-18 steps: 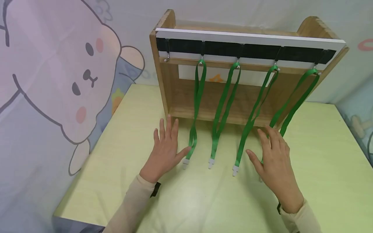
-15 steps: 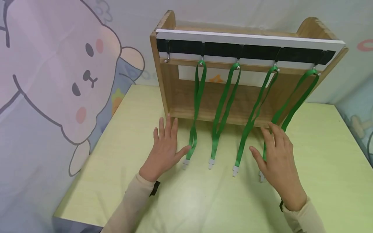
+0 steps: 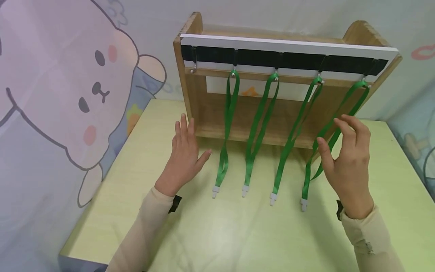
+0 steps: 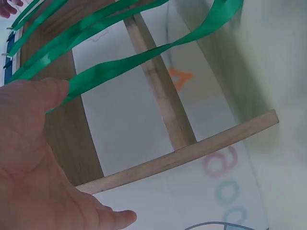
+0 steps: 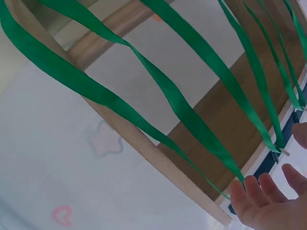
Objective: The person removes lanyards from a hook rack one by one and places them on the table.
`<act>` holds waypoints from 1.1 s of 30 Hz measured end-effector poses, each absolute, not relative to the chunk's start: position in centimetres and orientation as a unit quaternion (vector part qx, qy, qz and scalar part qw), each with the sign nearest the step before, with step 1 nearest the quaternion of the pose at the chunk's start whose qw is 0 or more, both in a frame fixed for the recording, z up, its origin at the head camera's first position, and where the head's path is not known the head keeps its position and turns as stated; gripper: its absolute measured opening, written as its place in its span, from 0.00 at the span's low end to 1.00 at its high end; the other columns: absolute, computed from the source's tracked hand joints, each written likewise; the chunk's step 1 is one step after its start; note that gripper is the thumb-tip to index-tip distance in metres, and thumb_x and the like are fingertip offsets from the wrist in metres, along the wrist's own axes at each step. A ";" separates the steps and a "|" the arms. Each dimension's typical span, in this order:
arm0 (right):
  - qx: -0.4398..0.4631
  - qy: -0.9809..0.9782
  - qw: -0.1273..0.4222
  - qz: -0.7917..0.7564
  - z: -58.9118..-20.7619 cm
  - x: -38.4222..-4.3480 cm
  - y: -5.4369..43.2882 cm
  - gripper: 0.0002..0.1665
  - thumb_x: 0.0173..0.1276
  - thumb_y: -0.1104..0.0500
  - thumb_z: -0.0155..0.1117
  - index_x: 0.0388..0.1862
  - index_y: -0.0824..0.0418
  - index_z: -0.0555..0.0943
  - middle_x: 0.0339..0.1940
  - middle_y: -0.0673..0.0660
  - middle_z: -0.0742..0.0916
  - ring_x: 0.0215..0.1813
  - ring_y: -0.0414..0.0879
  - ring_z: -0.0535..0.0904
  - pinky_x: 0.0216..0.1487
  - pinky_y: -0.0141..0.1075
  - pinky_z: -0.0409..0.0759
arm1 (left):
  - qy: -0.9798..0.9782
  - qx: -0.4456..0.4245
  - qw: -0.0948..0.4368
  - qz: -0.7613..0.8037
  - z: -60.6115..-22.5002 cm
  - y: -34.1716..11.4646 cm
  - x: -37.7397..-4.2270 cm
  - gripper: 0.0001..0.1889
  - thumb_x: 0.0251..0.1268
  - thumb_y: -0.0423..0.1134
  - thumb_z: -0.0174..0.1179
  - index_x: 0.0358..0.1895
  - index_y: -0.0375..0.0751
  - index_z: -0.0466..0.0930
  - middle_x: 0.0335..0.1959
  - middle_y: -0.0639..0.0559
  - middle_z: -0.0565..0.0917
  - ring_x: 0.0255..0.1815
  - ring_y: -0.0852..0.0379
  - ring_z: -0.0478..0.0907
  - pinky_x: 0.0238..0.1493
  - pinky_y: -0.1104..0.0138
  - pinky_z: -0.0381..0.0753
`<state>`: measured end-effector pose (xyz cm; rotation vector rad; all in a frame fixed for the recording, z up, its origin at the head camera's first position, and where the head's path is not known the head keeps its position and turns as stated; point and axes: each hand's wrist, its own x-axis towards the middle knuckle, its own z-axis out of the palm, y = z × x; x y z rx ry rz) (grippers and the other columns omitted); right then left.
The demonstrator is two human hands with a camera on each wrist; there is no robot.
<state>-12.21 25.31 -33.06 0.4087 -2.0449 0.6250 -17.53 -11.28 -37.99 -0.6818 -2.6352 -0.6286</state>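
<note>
Several green lanyards with white plastic clips hang from hooks on a wooden shelf unit [image 3: 255, 139]. My left hand [image 3: 181, 158] is raised left of the leftmost lanyard [image 3: 222, 162], fingers straight and thumb apart; nothing is in it. In the left wrist view its thumb side overlaps a green strap [image 4: 110, 69], but the head view shows a gap. My right hand [image 3: 350, 162] is up beside the rightmost lanyard [image 3: 306, 185], fingers loosely bent, holding nothing. In the right wrist view its fingertips [image 5: 240, 194] appear by the strap's upper end; contact cannot be told.
A white board with a black strip [image 3: 258, 58] carries the hooks along the unit's upper front. The leftmost hook [image 3: 194, 68] bears no lanyard. The unit stands on a pale yellow-green table [image 3: 217, 234] before a printed cloth backdrop [image 3: 51, 170].
My right hand has risen and moved right, uncovering the rightmost lanyard's clip. The left hand has lifted up and slightly left, away from the leftmost lanyard. The lanyards hang as before.
</note>
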 end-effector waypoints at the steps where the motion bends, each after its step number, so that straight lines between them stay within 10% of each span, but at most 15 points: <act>1: 0.162 -0.828 0.470 0.260 -32.9 -12.5 25.3 0.33 0.79 0.43 0.55 0.63 0.71 0.70 0.64 0.73 0.73 0.64 0.71 0.68 0.66 0.56 0.70 | -0.929 -0.240 0.176 -0.220 -37.9 -11.3 -17.7 0.54 0.74 0.44 0.61 0.77 0.31 0.22 0.78 0.28 0.27 0.78 0.26 0.28 0.69 0.31 0.55; 10: 0.080 -0.772 0.541 0.323 -32.3 -14.5 25.0 0.30 0.73 0.46 0.62 0.56 0.72 0.73 0.58 0.56 0.73 0.61 0.60 0.68 0.63 0.49 0.67 | -0.925 -0.207 0.216 -0.236 -37.6 -10.7 -19.5 0.52 0.70 0.34 0.63 0.75 0.21 0.26 0.78 0.23 0.32 0.78 0.26 0.42 0.69 0.42 0.65; 15: -0.002 -0.743 0.565 0.358 -32.2 -16.1 24.9 0.27 0.65 0.46 0.69 0.55 0.60 0.73 0.53 0.43 0.67 0.57 0.42 0.66 0.56 0.38 0.66 | -0.924 -0.145 0.211 -0.283 -36.8 -10.6 -21.0 0.51 0.71 0.33 0.62 0.75 0.20 0.27 0.78 0.24 0.37 0.75 0.27 0.55 0.48 0.47 0.84; 23: -0.107 -0.774 0.519 0.345 -32.1 -17.1 25.1 0.26 0.66 0.48 0.70 0.50 0.67 0.77 0.45 0.34 0.66 0.46 0.37 0.68 0.43 0.29 0.64 | -0.911 -0.101 0.215 -0.337 -36.0 -10.2 -23.3 0.46 0.73 0.33 0.59 0.77 0.25 0.32 0.72 0.22 0.57 0.36 0.31 0.83 0.34 0.51 0.87; 27: -0.093 -0.772 0.537 0.327 -32.1 -17.2 25.2 0.18 0.69 0.57 0.66 0.39 0.75 0.81 0.34 0.35 0.72 0.43 0.54 0.76 0.40 0.28 0.65 | -0.902 -0.099 0.214 -0.362 -36.1 -9.8 -23.9 0.43 0.74 0.31 0.57 0.78 0.27 0.34 0.72 0.23 0.58 0.45 0.28 0.83 0.42 0.49 0.87; 33: -0.082 -0.759 0.528 0.373 -31.7 -17.3 25.6 0.10 0.69 0.65 0.61 0.35 0.74 0.84 0.30 0.36 0.78 0.38 0.36 0.79 0.38 0.21 0.73 | -0.892 -0.099 0.206 -0.391 -36.5 -9.7 -24.3 0.40 0.74 0.28 0.53 0.78 0.28 0.35 0.72 0.24 0.57 0.57 0.26 0.77 0.51 0.45 0.82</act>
